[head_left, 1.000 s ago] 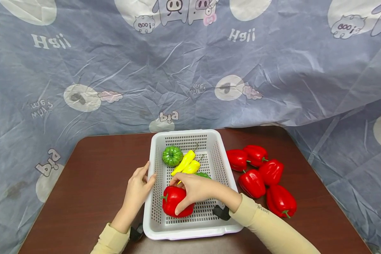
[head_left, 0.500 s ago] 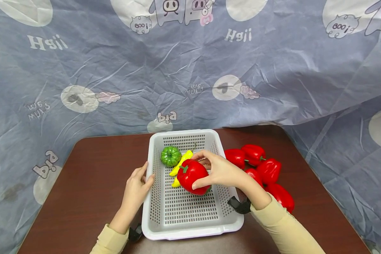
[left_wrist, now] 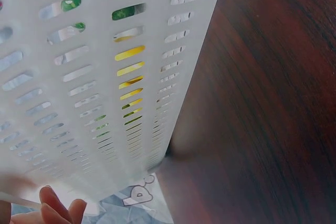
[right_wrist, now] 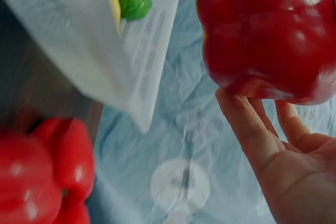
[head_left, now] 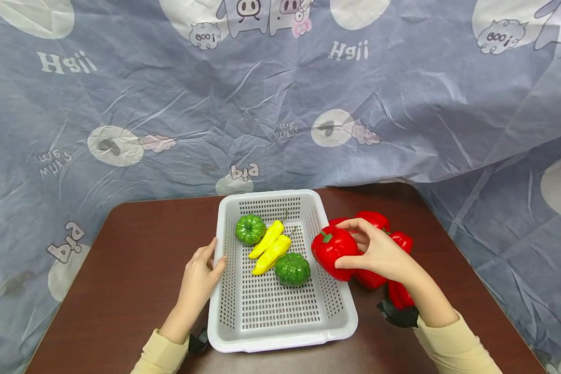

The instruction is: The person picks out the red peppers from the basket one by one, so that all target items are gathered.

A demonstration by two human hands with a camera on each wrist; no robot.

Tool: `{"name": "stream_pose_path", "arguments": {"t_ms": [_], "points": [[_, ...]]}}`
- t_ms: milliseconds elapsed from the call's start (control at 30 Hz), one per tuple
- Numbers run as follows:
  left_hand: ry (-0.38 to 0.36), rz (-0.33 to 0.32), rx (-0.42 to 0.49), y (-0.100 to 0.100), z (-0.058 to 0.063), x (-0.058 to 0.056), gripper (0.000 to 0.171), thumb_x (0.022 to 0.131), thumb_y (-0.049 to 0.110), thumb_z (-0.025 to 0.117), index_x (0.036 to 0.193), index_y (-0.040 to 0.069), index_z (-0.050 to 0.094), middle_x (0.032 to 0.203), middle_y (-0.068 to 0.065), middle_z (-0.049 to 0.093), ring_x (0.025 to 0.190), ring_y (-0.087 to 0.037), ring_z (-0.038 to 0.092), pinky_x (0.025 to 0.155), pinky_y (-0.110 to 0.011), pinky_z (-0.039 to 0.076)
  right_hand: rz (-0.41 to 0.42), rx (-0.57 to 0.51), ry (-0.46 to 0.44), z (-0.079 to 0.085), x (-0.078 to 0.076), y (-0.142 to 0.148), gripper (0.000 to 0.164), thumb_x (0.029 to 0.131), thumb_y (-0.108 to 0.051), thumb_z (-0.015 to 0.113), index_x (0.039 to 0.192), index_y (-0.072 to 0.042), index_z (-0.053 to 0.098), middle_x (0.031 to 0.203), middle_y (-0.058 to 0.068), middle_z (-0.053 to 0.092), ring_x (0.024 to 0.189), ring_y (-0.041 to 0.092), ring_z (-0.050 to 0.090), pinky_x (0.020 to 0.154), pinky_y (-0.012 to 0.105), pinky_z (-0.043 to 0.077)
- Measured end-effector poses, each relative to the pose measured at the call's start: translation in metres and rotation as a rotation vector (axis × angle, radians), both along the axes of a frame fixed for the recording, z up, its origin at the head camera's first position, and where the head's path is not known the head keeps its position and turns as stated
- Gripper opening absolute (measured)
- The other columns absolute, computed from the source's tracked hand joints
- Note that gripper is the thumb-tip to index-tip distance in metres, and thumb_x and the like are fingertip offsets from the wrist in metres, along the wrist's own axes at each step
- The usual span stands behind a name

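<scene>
My right hand [head_left: 385,254] grips a red bell pepper [head_left: 331,249] between thumb and fingers. The pepper overlaps the right rim of a white perforated basket [head_left: 280,343] in the head view. In the right wrist view the fingers [right_wrist: 252,124] support the raised pepper from below. At the basket's left rim, my left hand [head_left: 198,278] pinches the edge, thumb on the inner side and fingers outside. Inside the basket lie two yellow peppers [head_left: 272,254] and two round, ribbed green vegetables, one farther back [head_left: 250,229] and one nearer the middle [head_left: 292,269].
Several red bell peppers [head_left: 373,218] lie on the dark brown table [head_left: 140,259] right of the basket, partly hidden behind my right hand. A grey-blue printed curtain [head_left: 262,104] hangs behind the table.
My right hand has lifted the red bell pepper from the front of the basket and carried it right, to the right rim. The left hand has stayed at the left rim.
</scene>
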State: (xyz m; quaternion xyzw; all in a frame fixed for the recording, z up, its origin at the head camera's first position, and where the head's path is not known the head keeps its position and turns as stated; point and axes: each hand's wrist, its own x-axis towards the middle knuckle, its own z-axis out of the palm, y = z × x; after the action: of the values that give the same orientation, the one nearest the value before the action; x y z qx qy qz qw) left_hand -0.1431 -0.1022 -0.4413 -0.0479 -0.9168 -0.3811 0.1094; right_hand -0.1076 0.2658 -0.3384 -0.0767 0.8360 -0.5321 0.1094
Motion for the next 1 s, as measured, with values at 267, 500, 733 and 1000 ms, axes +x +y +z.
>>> {"name": "stream_pose_path", "arguments": {"t_ms": [267,500,733,1000], "points": [[-0.005,0.000,-0.024,-0.001,0.000,0.000,0.056,0.091,0.019,0.066,0.142,0.000,0.051,0.111,-0.013,0.063,0.071,-0.013,0.053,0.059,-0.025,0.044,-0.115,-0.004,-0.015,-0.015,0.025,0.037,0.065,0.084,-0.018,0.076,0.137,-0.003,0.041,0.126,0.021,0.059,0.100,0.011,0.068,0.079,0.028,0.057],[0.035,-0.026,-0.117,0.001,0.005,0.001,0.055,0.092,0.018,0.066,0.140,-0.004,0.051,0.122,-0.019,0.063,0.081,-0.024,0.062,0.068,-0.037,0.052,-0.162,-0.010,-0.021,-0.032,0.046,0.056,0.064,0.086,-0.014,0.074,0.137,0.000,0.040,0.122,0.018,0.061,0.094,0.005,0.068,0.075,0.030,0.058],[0.084,-0.049,-0.206,0.003,0.008,0.001,0.051,0.092,0.016,0.066,0.137,-0.005,0.054,0.127,-0.023,0.061,0.105,-0.038,0.067,0.081,-0.050,0.056,-0.227,0.047,-0.092,-0.051,0.062,0.064,0.067,0.086,-0.017,0.074,0.139,0.001,0.038,0.126,0.022,0.059,0.094,-0.003,0.064,0.075,0.027,0.057],[0.089,-0.066,-0.250,0.003,0.011,0.001,0.050,0.091,0.015,0.065,0.135,-0.008,0.055,0.133,-0.026,0.057,0.114,-0.041,0.063,0.088,-0.052,0.054,-0.268,0.112,-0.156,-0.067,0.077,0.059,0.070,0.084,-0.025,0.076,0.138,0.000,0.040,0.121,0.016,0.062,0.094,0.006,0.066,0.076,0.026,0.056]]}}
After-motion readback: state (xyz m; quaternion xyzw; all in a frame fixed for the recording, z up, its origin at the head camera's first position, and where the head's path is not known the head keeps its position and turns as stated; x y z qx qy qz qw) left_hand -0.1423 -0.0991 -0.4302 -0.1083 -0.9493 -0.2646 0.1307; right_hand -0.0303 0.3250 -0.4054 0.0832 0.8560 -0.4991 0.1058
